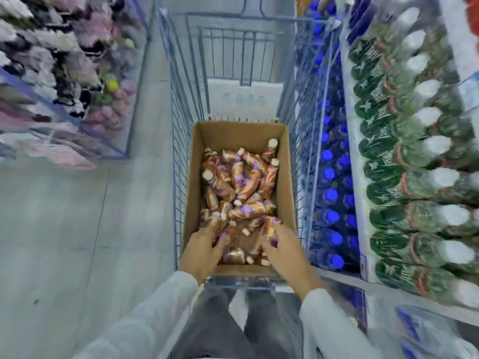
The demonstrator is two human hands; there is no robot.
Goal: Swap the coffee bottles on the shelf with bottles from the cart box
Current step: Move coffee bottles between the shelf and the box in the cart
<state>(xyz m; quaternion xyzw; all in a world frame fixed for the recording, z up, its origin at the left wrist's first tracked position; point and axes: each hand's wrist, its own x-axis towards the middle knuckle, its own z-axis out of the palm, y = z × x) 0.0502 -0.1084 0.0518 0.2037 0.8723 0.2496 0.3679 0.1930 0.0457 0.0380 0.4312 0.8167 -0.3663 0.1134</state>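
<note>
Both your hands reach into the cardboard box (197, 177) in the blue wire cart (181, 104). Your left hand (204, 248) curls around a coffee bottle (226, 235) at the near end; your right hand (281, 246) grips another bottle (269, 228) just beside it.

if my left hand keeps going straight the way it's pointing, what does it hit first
Most likely the coffee bottles heaped in the cardboard box: the left hand points forward and down into the pile, fingers seemingly already touching one.
</note>
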